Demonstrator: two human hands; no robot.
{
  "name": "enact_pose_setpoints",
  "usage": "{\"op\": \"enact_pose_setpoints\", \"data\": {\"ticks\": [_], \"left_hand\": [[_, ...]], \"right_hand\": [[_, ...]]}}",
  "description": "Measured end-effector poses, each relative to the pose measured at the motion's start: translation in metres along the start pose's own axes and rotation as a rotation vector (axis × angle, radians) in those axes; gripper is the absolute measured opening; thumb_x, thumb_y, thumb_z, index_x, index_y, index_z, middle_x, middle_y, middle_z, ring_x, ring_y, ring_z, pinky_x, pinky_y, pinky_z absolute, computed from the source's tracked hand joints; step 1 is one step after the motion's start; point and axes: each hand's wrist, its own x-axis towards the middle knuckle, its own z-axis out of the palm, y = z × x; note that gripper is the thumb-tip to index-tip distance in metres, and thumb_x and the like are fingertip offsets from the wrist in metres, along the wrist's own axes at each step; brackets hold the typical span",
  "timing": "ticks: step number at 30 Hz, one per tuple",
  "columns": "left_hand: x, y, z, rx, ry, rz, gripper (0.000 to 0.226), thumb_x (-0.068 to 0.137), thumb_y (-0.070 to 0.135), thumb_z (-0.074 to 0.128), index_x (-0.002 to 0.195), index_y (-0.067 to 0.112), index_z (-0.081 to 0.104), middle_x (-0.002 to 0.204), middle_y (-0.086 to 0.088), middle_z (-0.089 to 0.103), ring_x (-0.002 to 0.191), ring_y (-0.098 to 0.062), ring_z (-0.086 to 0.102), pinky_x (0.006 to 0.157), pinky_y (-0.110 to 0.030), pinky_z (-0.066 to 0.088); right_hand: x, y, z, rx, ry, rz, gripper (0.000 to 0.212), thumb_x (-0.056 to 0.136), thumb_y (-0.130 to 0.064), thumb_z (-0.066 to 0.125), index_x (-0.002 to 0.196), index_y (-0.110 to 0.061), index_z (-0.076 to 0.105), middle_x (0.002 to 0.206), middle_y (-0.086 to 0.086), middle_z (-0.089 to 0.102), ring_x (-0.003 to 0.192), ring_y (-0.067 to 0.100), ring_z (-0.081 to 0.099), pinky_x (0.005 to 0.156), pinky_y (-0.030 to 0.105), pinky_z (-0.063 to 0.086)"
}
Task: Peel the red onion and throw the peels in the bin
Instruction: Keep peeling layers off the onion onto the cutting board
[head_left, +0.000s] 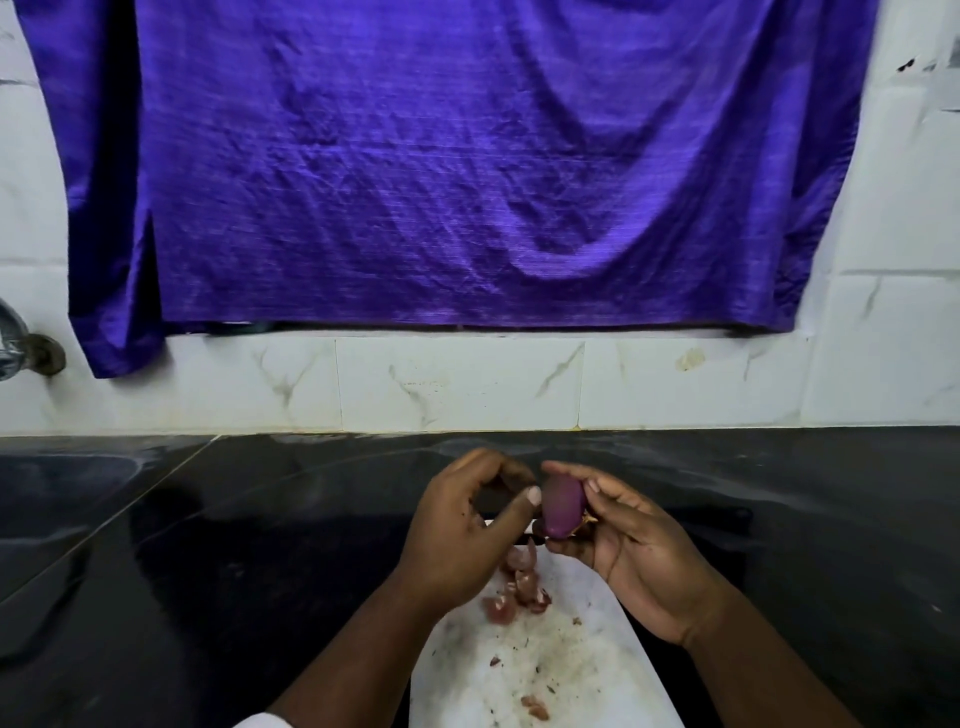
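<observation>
Over the far end of the white board, lifted clear of the black desk: holds the red onion in the right hand, gripped between thumb above and fingers below. Stands with the long axis nearly upright in the head view, leaning only a little, the smooth purple flank turned toward the left hand. Shows some dry brownish shreds at the lower right side, against the right palm. Probably the root end, but too small to be sure.

Meets the onion from its left side with the left hand: thumb tip pressed on the flank, forefinger curled just above, as in a pinch at the skin. Cannot tell whether really catching a strip of peel there.

Counts, by judgement, as peeling well in progress: looks mostly bare and glossy, with little left except at the end by the palm. Calls next for a pull of the left hand away to the left, across the long axis, with the right hand holding firm, perhaps also turning the onion to bring the unpeeled end toward the left thumb. Touches both hands, so equally near to each.

Leaves several loose peels on the board just below the hands, and a few more scraps near its close edge. Shows no bin anywhere, so cannot say which way to carry the peels.
</observation>
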Motion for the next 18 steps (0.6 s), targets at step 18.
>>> {"op": "enact_pose_setpoints", "data": {"ticks": [18], "left_hand": [[0.001,-0.018,0.002,0.204,0.064,-0.077,0.013,0.101,0.016,0.066,0.091,0.025,0.064,0.091,0.012,0.064,0.088,-0.010,0.062,0.073,-0.042,0.056]], "right_hand": [[0.000,0.001,0.000,0.032,0.036,0.037,0.036,0.098,-0.022,0.047,0.121,-0.006,0.070,0.124,0.031,0.067,0.100,0.038,0.067,0.081,0.036,0.061]]}}
